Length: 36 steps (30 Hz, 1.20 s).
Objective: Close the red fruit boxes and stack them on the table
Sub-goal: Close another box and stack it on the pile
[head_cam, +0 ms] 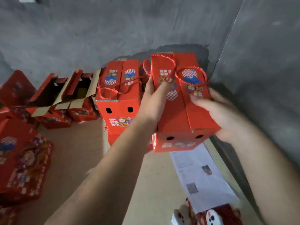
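Note:
I hold a closed red fruit box (181, 111) up above the table, near the right wall. My left hand (152, 101) grips its left side, fingers reaching onto the lid. My right hand (217, 114) grips its right side, thumb on the lid. Red rope handles (191, 75) lie looped on its top. Just left of it stands a stack of closed red boxes (118, 98), the top one with its rope handle lying on the lid. Further left, two open red boxes (65, 95) show brown inner flaps.
More red boxes (22, 161) lie at the left edge. A white printed sheet (199, 174) with a QR code lies on the tan table (81, 159) below the held box. A small plush toy (209, 216) sits at the bottom. Grey walls close in behind and right.

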Each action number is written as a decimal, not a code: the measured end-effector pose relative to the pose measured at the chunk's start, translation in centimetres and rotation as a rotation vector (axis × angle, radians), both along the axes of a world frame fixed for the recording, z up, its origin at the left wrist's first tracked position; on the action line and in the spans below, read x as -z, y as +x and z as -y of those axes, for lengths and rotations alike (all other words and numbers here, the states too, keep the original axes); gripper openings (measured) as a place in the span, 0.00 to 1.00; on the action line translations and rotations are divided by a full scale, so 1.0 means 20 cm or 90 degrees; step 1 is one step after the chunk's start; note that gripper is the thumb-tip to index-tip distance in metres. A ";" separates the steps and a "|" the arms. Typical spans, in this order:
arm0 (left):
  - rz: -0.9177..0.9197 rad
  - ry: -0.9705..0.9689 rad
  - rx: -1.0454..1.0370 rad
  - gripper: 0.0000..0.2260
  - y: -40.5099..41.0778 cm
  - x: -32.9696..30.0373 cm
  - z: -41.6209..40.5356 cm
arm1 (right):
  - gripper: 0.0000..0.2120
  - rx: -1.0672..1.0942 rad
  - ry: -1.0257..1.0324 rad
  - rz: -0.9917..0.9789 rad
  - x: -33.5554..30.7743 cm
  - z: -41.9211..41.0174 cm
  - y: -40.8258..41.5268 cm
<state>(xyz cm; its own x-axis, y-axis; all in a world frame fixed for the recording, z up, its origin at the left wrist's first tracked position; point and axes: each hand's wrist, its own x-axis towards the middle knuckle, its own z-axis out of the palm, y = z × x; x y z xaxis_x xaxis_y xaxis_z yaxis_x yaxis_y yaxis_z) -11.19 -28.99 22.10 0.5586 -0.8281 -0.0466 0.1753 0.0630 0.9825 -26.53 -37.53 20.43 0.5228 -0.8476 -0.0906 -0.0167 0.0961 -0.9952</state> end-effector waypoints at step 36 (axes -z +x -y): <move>0.028 0.174 -0.146 0.15 0.30 0.72 -1.35 | 0.28 -0.249 -0.061 -0.092 0.75 -1.40 0.78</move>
